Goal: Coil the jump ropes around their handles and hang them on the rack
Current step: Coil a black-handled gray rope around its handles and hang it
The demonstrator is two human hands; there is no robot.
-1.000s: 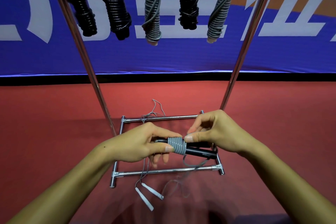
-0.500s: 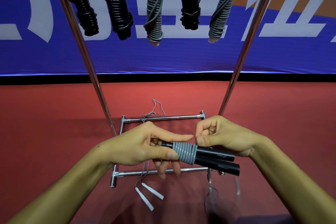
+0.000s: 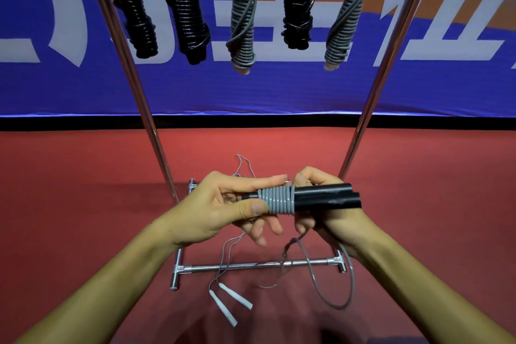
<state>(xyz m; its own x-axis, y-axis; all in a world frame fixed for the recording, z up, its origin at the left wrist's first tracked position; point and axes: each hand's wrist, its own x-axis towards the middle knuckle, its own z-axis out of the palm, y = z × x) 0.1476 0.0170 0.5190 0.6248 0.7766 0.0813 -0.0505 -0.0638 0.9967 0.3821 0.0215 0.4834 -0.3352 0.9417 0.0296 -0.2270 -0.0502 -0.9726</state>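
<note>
Two bare hands meet in the middle of the view, above a red floor [image 3: 69, 190]. The left hand [image 3: 223, 209] pinches a pair of black jump rope handles [image 3: 326, 200] at their left end, thumb in front and forefinger laid straight along the top. A band of grey rope coils [image 3: 279, 200] wraps tightly around the handles just beside that thumb. The right hand [image 3: 329, 220] sits behind and under the handles, its fingers curled around them; the loose grey rope [image 3: 346, 276] runs down from this hand in a long loop to the floor.

Below the hands stands the base of a metal rack [image 3: 251, 266], its near crossbar lying across the floor and two shiny poles rising to the upper edge of the view. A thin rope with two white handles [image 3: 231, 301] lies on the floor at the near side of the base, its cord crossing the bar.

Along the top of the rack hang five coiled jump ropes: three black ones [image 3: 185, 8] and two grey ones [image 3: 243, 25]. Behind is a blue banner [image 3: 279, 86] with large white shapes.
</note>
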